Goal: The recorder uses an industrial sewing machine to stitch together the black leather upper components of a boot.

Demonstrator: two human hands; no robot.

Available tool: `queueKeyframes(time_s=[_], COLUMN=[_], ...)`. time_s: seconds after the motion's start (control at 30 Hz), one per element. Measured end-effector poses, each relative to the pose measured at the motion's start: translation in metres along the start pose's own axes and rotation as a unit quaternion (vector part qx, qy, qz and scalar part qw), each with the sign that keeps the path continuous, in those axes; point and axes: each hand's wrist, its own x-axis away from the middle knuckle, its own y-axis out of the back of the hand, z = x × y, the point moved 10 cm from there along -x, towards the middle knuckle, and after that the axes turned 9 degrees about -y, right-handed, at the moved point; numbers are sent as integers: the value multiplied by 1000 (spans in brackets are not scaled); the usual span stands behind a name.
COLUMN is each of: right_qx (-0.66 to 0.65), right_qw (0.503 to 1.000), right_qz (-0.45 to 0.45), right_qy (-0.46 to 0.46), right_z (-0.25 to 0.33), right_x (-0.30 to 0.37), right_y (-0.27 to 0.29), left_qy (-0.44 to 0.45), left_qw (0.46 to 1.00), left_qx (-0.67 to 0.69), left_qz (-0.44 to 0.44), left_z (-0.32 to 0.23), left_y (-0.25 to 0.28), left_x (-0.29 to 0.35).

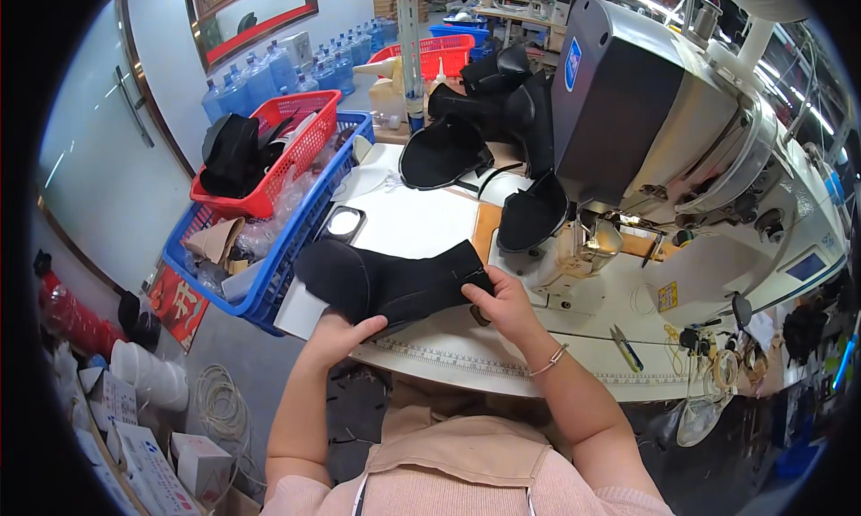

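A black piece shaped like a boot upper lies across my two hands above the front of the white sewing table. My left hand grips its lower edge near the rounded end, thumb on top and the other fingers hidden underneath. At the narrower right end, my right hand pinches the corner, with the thumb pressed on the fabric. More black boot uppers are heaped farther back, and one rests beside the sewing machine's needle area.
Left of the table stands a blue basket of plastic-wrapped bits, with a red basket on top. A small round-dialled box sits by the table's left edge. Thread snips lie at the front right. Boxes and coiled cable occupy the floor.
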Motion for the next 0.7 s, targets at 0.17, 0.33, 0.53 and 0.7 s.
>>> queueKeyframes(time_s=[0.17, 0.33, 0.53, 0.7], right_qx=[-52, -14, -291, -339], right_qw=[994, 999, 955, 930], right_qz=[-40, -34, -49, -99], right_qy=[88, 32, -30, -99], right_z=[35, 37, -5, -51], right_x=[30, 53, 61, 91], right_y=[32, 55, 58, 36], left_qy=[65, 14, -68, 4], left_qw=[949, 942, 792, 955], left_qx=[308, 336, 595, 297], left_qz=[-13, 9, 119, 21], left_z=[-12, -38, -80, -60], left_y=[-32, -46, -62, -80], left_x=[24, 39, 22, 6])
